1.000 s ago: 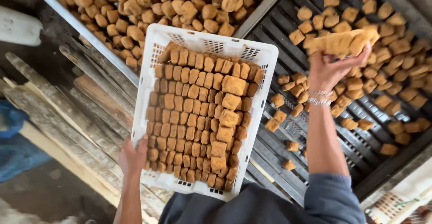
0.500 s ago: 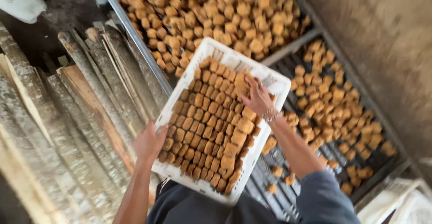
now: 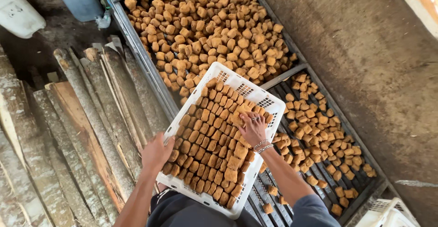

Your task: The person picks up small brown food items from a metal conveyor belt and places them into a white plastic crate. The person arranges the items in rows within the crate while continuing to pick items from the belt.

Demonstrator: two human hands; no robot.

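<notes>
Seen from above, a person's left hand [image 3: 156, 152] gripped the near left rim of a white perforated plastic crate [image 3: 255, 89], fingers curled under its edge so their tips were hidden. The crate rested tilted against the person's body, packed in rows with golden-brown fried cubes [image 3: 200, 145]. The right hand [image 3: 252, 127], wearing rings and a bracelet, lay palm-down on the cubes near the crate's far right corner, fingers spread and pressing a few pieces into place rather than clenched. The cubes looked light, spongy and easily crushed, best taken loosely by their sides; the loaded crate seemed heavy and would be steadiest held at both rims. Just right of the fingers, more loose cubes [image 3: 328, 136] lay scattered on a dark slatted metal rack [image 3: 278, 199]. Left of the hands lay rough split logs [image 3: 82, 131]. Beyond the fingers, a heaped pile of cubes [image 3: 210, 31] filled a further rack.
</notes>
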